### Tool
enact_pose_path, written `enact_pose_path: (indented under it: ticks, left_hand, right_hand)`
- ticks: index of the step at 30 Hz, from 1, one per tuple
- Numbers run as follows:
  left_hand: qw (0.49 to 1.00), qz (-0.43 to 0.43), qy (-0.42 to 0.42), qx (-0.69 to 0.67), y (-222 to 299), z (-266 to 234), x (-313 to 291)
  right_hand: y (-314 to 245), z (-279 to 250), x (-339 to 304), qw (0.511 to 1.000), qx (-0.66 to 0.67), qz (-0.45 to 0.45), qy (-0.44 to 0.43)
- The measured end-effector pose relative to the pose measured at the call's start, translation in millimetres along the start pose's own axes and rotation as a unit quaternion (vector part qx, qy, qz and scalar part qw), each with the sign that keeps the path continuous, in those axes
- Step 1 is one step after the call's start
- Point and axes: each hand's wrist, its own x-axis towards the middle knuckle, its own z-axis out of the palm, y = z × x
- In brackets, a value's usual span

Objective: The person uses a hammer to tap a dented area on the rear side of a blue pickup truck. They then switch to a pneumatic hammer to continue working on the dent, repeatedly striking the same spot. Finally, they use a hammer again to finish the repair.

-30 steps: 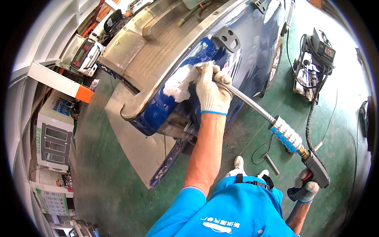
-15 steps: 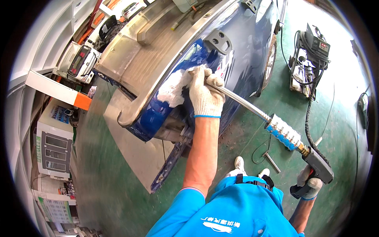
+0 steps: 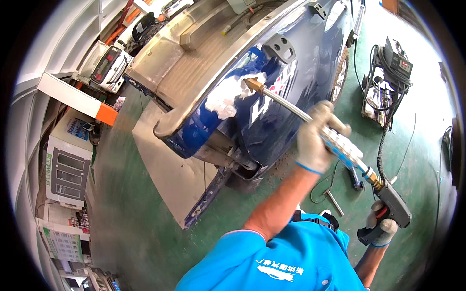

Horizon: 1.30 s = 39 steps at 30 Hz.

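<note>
My right hand (image 3: 383,229), in a pale glove, is closed round the pistol grip of a dark dent-puller gun (image 3: 394,203). A long metal shaft (image 3: 286,103) runs from the gun to a brass-coloured tip (image 3: 254,86). That tip rests at the edge of a bare, silvery patch (image 3: 224,101) on the blue pickup's rear side panel (image 3: 187,138). My left hand (image 3: 318,138), gloved and slightly blurred, is closed on the upper end of the ribbed, white-and-blue sliding weight (image 3: 342,149). Its fingers partly hide the weight and shaft.
A welding machine (image 3: 399,63) with coiled cables stands on a cart at right; a thick cable (image 3: 381,145) leads to the gun. On the green floor lie a T-shaped metal bar (image 3: 334,202) and thin wires. A beige board (image 3: 165,160) lies beneath the truck's rear corner.
My left hand has left the tip at the panel and come down the shaft to the sliding weight, which sits slightly farther from the gun. My right hand keeps its hold.
</note>
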Motion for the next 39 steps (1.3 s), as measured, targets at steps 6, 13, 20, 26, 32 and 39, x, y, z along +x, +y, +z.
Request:
enact_pose_path:
  ticks: [6, 13, 20, 26, 32, 39]
  left_hand:
    - [0.997, -0.011, -0.057, -0.050, -30, 4, -31]
    - [0.991, 0.064, 0.090, -0.075, 62, -19, 19]
    - [0.937, 0.074, -0.203, -0.275, 112, -64, 78]
    - [0.898, 0.068, -0.285, -0.327, 105, -58, 75]
    - [0.965, 0.195, 0.147, 0.093, 96, 21, 21]
    - [0.098, 0.364, -0.008, 0.926, 159, -10, -64]
  right_hand:
    - [0, 14, -2, 1.000, 0.021, 0.006, -0.019]
    - [-5, 12, -4, 1.000, -0.028, 0.002, 0.005]
    - [-9, -1, 0, 0.988, -0.134, -0.048, -0.065]
    - [-7, 19, -9, 0.981, -0.179, -0.065, -0.024]
    - [41, -35, -25, 0.971, 0.196, 0.123, -0.062]
    - [88, -38, -47, 0.837, 0.496, 0.172, -0.156]
